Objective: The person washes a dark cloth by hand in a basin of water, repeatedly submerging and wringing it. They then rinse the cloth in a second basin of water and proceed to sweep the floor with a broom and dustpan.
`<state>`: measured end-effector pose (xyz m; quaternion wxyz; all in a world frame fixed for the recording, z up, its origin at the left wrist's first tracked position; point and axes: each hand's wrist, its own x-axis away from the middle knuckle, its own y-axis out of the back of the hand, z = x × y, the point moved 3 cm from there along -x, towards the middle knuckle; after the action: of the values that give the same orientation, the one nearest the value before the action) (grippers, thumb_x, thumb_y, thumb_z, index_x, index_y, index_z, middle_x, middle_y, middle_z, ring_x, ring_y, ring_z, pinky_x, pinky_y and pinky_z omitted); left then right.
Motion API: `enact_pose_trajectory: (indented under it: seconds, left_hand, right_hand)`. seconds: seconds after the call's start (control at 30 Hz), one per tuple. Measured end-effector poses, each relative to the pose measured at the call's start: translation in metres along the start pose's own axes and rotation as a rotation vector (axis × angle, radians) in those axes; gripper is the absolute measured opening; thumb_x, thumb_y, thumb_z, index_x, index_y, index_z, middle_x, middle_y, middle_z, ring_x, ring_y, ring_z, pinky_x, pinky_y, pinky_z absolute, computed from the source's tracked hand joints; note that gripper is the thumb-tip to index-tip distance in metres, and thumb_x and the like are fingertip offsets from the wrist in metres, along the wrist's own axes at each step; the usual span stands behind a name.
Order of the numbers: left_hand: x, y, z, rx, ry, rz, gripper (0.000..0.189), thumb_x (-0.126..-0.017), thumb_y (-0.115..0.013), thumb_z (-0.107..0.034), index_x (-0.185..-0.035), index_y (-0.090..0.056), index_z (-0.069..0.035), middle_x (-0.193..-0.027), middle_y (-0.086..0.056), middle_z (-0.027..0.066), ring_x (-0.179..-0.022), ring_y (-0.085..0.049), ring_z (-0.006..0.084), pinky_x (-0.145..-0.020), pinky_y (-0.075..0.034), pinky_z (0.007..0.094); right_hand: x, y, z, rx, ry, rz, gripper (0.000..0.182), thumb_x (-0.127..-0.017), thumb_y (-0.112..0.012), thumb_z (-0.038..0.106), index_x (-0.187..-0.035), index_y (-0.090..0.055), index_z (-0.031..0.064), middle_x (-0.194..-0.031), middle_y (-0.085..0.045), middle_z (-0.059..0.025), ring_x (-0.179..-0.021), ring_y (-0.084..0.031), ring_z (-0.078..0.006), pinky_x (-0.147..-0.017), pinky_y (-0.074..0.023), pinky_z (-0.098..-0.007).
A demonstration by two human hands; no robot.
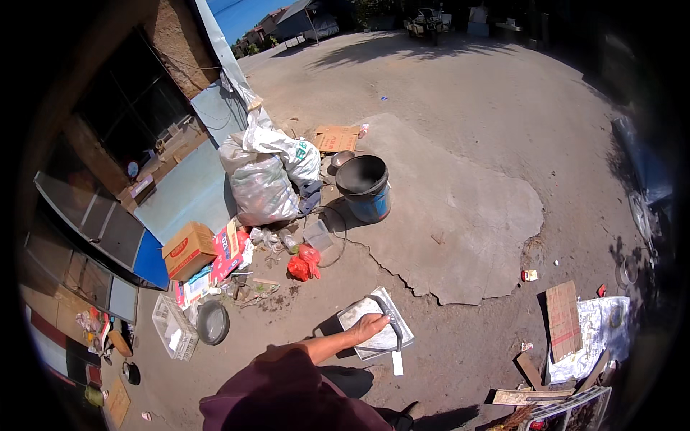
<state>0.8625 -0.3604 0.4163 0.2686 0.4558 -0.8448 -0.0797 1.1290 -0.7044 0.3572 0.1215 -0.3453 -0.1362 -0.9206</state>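
My left hand (371, 327) reaches out from a dark maroon sleeve, its fingers closed on the dark curved handle (392, 315) of a flat, square, pale metal object (375, 340). What kind of object it is I cannot tell. A white strip (398, 363) shows at the handle's lower end. The object casts a shadow on the ground to its left. My right hand is out of view. Beyond the object, slightly left, lie red plastic bags (305, 263), and farther off stands a dark open-topped bucket (369, 194) with a blue side.
Stuffed woven sacks (261, 186) lean by the wall at left. Nearer are a cardboard box (188, 250), a plastic crate (175, 328) and a dark basin (213, 322). Flattened cardboard (563, 320), silvery sheeting (606, 328) and wooden boards (533, 397) lie at right. Cracked concrete (458, 231) runs ahead.
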Motion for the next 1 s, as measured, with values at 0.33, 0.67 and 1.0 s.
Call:
enact_pose_trajectory:
  seconds: [0.33, 0.67, 1.0]
  left_hand:
    - [0.201, 0.094, 0.023, 0.438, 0.071, -0.805, 0.041, -0.09, -0.037, -0.037, -0.063, -0.043, -0.007, -0.05, -0.037, -0.0007, -0.042, -0.035, 0.0085, -0.041, -0.03, 0.0227]
    - [0.434, 0.08, 0.068, 0.491, 0.264, -1.554, 0.051, -0.086, -0.042, -0.049, -0.05, -0.036, -0.012, -0.038, -0.031, -0.0019, -0.029, -0.027, 0.0095, -0.029, -0.021, 0.0246]
    - [0.664, 0.006, 0.195, 0.864, 0.531, -1.916, 0.052, -0.085, -0.045, -0.047, -0.048, -0.037, -0.012, -0.036, -0.031, -0.0009, -0.028, -0.032, 0.0099, -0.028, -0.022, 0.0243]
  right_hand:
    - [-0.037, 0.043, 0.058, 0.338, 0.088, 0.492, 0.041, -0.076, -0.056, 0.043, -0.088, -0.056, 0.004, -0.083, -0.058, -0.0107, -0.068, -0.059, -0.0211, -0.057, -0.0499, -0.0358]
    - [0.049, 0.03, 0.094, 0.824, 0.148, 1.015, 0.04, -0.076, -0.06, 0.041, -0.088, -0.057, 0.0027, -0.081, -0.059, -0.0114, -0.067, -0.059, -0.0213, -0.057, -0.0501, -0.035]
    - [0.239, -0.035, 0.03, 1.324, 0.148, 1.516, 0.04, -0.075, -0.063, 0.039, -0.087, -0.058, 0.0015, -0.08, -0.06, -0.0121, -0.066, -0.06, -0.0215, -0.057, -0.0503, -0.0342]
